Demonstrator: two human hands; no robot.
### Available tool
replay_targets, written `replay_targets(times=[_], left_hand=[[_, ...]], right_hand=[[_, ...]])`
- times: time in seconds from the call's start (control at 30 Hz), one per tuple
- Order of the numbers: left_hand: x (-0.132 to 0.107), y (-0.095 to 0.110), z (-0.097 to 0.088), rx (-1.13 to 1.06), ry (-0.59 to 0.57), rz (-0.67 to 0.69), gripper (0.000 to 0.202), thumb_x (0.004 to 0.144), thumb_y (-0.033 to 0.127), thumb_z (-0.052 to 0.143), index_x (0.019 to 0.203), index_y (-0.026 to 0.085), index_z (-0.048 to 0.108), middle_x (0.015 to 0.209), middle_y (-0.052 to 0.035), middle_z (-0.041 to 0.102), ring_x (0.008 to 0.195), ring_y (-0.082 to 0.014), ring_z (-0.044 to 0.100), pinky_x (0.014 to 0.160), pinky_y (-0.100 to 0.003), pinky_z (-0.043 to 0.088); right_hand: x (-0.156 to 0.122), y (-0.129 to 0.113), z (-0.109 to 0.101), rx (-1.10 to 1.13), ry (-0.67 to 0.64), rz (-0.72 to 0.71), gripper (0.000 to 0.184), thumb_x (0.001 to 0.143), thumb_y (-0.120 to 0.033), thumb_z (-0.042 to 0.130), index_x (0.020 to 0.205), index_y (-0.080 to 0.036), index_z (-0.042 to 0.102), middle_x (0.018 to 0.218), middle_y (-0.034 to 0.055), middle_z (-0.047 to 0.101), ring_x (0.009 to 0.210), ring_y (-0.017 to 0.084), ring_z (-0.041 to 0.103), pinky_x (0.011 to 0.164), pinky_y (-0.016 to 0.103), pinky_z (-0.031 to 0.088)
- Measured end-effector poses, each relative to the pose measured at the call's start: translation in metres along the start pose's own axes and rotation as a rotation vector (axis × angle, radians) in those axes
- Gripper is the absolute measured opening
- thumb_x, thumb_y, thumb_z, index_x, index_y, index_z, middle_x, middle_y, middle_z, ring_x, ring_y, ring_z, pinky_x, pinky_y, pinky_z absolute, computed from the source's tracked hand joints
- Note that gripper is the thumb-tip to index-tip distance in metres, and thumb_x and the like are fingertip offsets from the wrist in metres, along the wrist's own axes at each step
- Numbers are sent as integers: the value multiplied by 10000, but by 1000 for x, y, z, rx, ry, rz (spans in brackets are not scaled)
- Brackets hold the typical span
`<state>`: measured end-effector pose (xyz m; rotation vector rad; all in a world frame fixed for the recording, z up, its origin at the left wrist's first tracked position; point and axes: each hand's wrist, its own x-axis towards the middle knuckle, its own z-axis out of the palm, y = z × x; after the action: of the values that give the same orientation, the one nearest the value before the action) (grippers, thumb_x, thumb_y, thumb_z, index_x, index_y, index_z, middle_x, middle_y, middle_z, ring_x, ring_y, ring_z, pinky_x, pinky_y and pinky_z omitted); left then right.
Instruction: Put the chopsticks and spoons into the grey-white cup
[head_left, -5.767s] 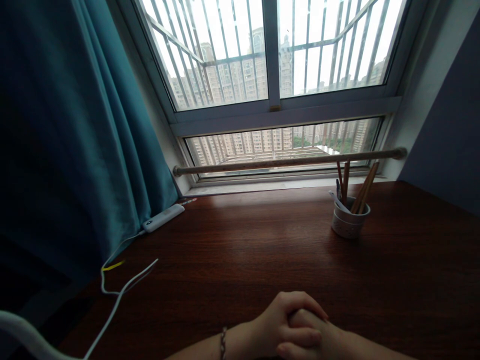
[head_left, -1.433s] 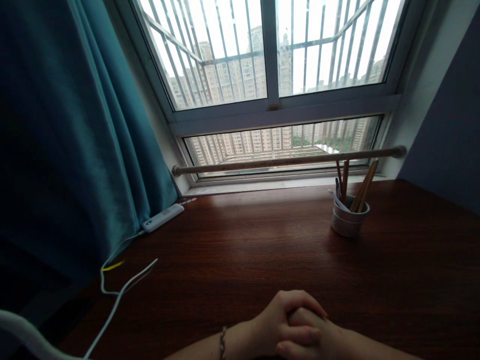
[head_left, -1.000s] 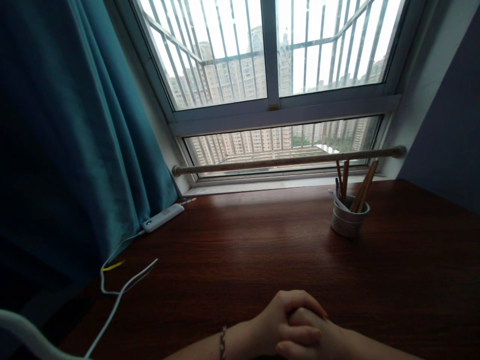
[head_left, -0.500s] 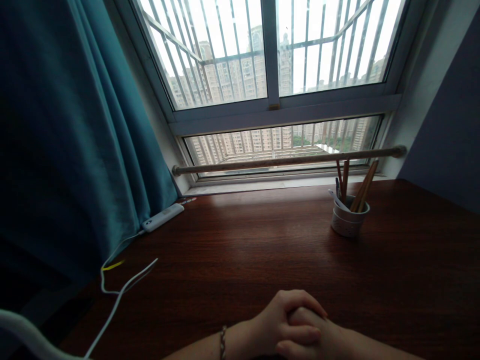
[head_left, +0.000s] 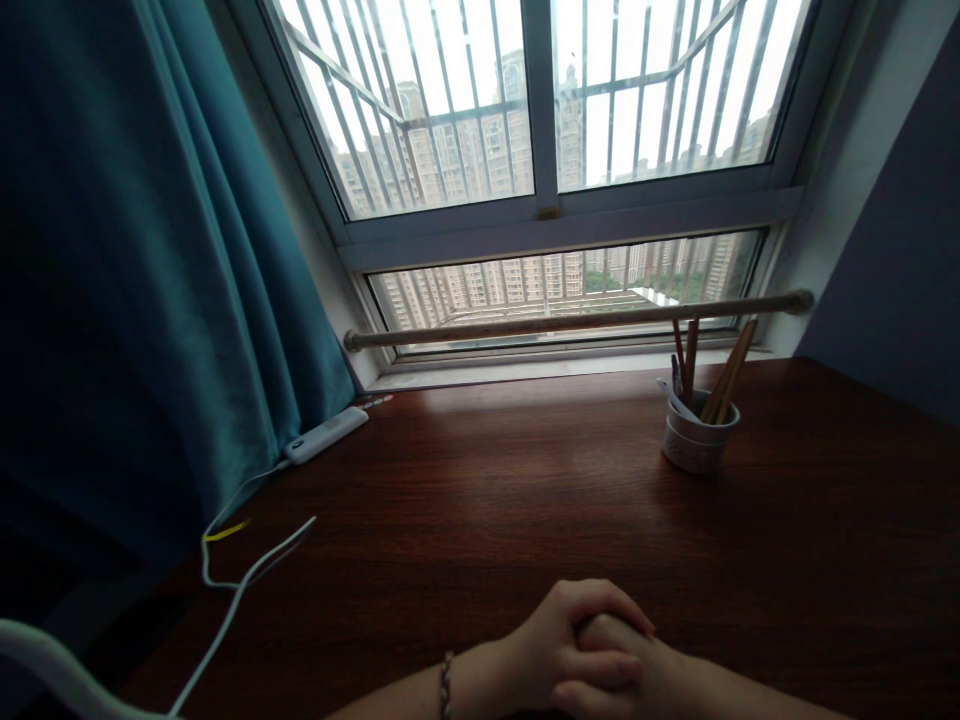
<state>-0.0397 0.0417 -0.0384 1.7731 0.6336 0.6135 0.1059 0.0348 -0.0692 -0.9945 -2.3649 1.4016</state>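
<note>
My left hand (head_left: pixel 546 640) and my right hand (head_left: pixel 651 672) are clasped together at the bottom of the view, over the near part of the dark red-brown wooden desk (head_left: pixel 480 500). The fingers of the two hands are interlaced and closed around each other. No object shows between them, though the palms are hidden. A braided bracelet (head_left: pixel 446 684) circles my left wrist. Nearest to the hands on the far right side stands a white cup (head_left: pixel 697 445), holding wooden sticks (head_left: pixel 726 375), a pen and a pale handle.
A white power strip (head_left: pixel 327 436) lies at the desk's far left corner, by the blue curtain (head_left: pixel 247 300). White cables (head_left: pixel 232 605), one with a yellow tag (head_left: pixel 227 531), run along the left side. Behind the desk, a rail (head_left: pixel 570 324) crosses the barred window.
</note>
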Motion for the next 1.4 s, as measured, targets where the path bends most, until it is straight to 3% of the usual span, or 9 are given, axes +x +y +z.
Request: replay_targets(times=[0.2, 0.33, 0.53, 0.7, 0.87, 1.13, 1.23, 1.4], left_hand=[[-1, 5, -1, -19, 0, 1, 369, 769, 360, 586, 1050, 121, 599, 1032, -108, 621, 964, -196, 576, 848, -310, 459], [-1, 5, 1, -12, 0, 8, 365, 763, 357, 592, 1037, 116, 606, 1021, -111, 625, 956, -198, 580, 844, -310, 460], [-1, 6, 0, 4, 8, 1, 367, 768, 359, 586, 1041, 116, 604, 1016, -107, 627, 946, -196, 583, 834, -308, 463], [-1, 8, 0, 13, 2, -16, 356, 769, 352, 588, 1047, 131, 602, 1023, -95, 625, 950, -186, 579, 836, -298, 460], [-1, 5, 1, 13, 7, -19, 360, 763, 354, 596, 1049, 135, 603, 1021, -90, 625, 951, -184, 578, 836, -294, 459], [-2, 4, 0, -8, -1, -31, 372, 764, 363, 593, 1060, 136, 597, 1033, -94, 623, 965, -192, 577, 845, -304, 460], [-2, 4, -1, -6, -2, -24, 377, 762, 374, 592, 1053, 136, 601, 1029, -95, 624, 960, -194, 578, 844, -308, 461], [-1, 2, 1, 4, 3, -17, 371, 761, 370, 593, 1050, 137, 602, 1024, -94, 626, 951, -191, 580, 836, -304, 463]], right_hand=[[1, 5, 2, -47, 59, -23, 325, 744, -450, 510, 849, -152, 587, 801, 78, 581, 795, 199, 566, 718, 292, 466], [1, -5, -2, -53, 32, -58, 373, 748, -469, 476, 833, -126, 596, 822, 92, 578, 817, 204, 563, 737, 318, 462], [1, -17, -6, -26, -7, -1, 466, 727, -465, 457, 896, -52, 593, 868, 169, 588, 836, 259, 581, 724, 370, 467], [-3, -7, -2, -28, -4, 70, 415, 723, -445, 502, 925, -89, 576, 926, 154, 594, 886, 268, 577, 759, 377, 467], [-4, -12, -6, -18, -6, 126, 524, 713, -529, 496, 953, -70, 574, 940, 171, 594, 878, 271, 580, 748, 378, 470], [-2, -29, -11, -24, -36, 59, 458, 733, -414, 476, 951, -32, 605, 958, 189, 601, 892, 258, 571, 778, 362, 458], [-3, -20, -9, -28, -45, 46, 357, 741, -342, 488, 939, -67, 602, 965, 164, 599, 902, 249, 572, 777, 348, 463], [-1, 3, 0, -26, 23, 36, 411, 736, -455, 524, 931, -98, 579, 945, 138, 595, 901, 238, 573, 772, 346, 469]])
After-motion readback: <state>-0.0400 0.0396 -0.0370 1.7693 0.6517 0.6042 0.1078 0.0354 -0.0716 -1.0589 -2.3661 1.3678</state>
